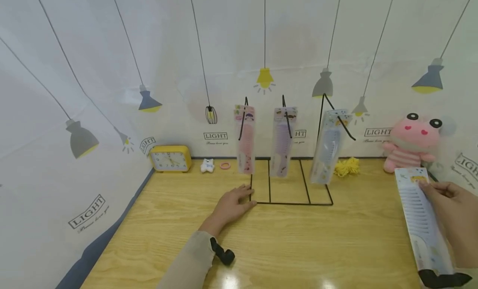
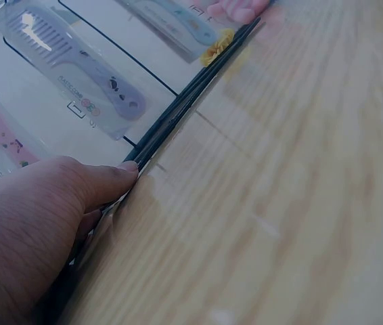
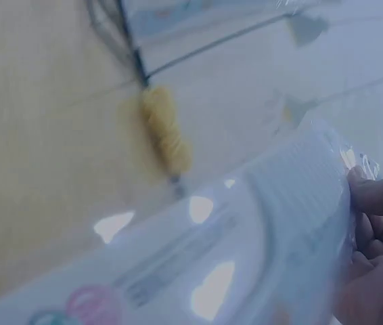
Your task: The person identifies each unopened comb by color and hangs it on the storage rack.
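Observation:
My right hand [image 1: 457, 216] pinches the top of a packaged blue comb [image 1: 416, 210], which hangs down at the right of the head view. The same comb package [image 3: 293, 196] fills much of the right wrist view. With fingers spread, my left hand [image 1: 232, 204] rests at the front left corner of a black wire display rack [image 1: 291, 204]. In the left wrist view its thumb lies along the rack's base wires [image 2: 171, 118]. From the rack's hooks hang packaged combs: pink [image 1: 246, 143], purple [image 1: 281, 145] and blue [image 1: 328, 150].
Along the back of the wooden table [image 1: 168, 243] stand a yellow alarm clock [image 1: 170, 159], a small white star-shaped figure [image 1: 207, 165], a pink ring [image 1: 225, 166] and a bundle of yellow yarn [image 1: 347, 167]. A pink plush toy [image 1: 412, 143] sits at the back right.

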Demonstrator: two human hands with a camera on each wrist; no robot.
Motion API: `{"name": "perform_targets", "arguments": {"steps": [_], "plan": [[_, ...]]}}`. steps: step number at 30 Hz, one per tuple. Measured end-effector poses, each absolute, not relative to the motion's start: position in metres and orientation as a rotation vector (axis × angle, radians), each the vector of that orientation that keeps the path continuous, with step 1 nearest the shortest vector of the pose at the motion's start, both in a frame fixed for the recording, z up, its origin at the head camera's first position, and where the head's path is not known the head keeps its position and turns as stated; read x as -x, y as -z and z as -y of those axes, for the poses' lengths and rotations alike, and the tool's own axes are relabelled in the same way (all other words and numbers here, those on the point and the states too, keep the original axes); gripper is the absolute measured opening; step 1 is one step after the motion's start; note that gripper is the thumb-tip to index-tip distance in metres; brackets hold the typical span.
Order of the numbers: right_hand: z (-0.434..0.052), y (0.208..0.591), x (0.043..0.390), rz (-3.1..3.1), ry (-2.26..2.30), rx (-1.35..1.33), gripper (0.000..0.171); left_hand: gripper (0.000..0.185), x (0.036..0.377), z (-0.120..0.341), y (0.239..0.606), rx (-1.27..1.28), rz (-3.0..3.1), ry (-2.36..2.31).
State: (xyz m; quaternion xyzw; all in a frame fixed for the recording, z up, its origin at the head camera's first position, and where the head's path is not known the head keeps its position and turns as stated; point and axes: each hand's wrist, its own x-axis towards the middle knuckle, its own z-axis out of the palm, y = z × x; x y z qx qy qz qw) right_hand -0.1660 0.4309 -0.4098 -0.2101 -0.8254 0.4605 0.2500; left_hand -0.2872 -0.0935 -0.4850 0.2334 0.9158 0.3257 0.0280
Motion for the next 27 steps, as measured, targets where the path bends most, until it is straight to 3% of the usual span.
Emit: {"name": "perform_targets", "arguments": {"steps": [5, 11, 19, 27], "plan": [[-0.393, 0.363, 0.172, 2.151, -1.336, 0.348, 0.012, 0.056, 0.29, 0.095, 0.486, -0.713, -2.835, -1.001], [-0.347, 0.323, 0.173, 1.817, -1.767, -0.048, 0.013, 0.057, 0.289, 0.096, 0.486, -0.712, -2.832, -1.001], [-0.315, 0.316, 0.182, 1.624, -2.128, -0.31, 0.01, 0.057, 0.291, 0.095, 0.487, -0.731, -2.83, -1.0], [-0.303, 0.319, 0.19, 1.622, -2.102, -0.305, 0.007, 0.057, 0.29, 0.093, 0.485, -0.733, -2.819, -1.002]]}}
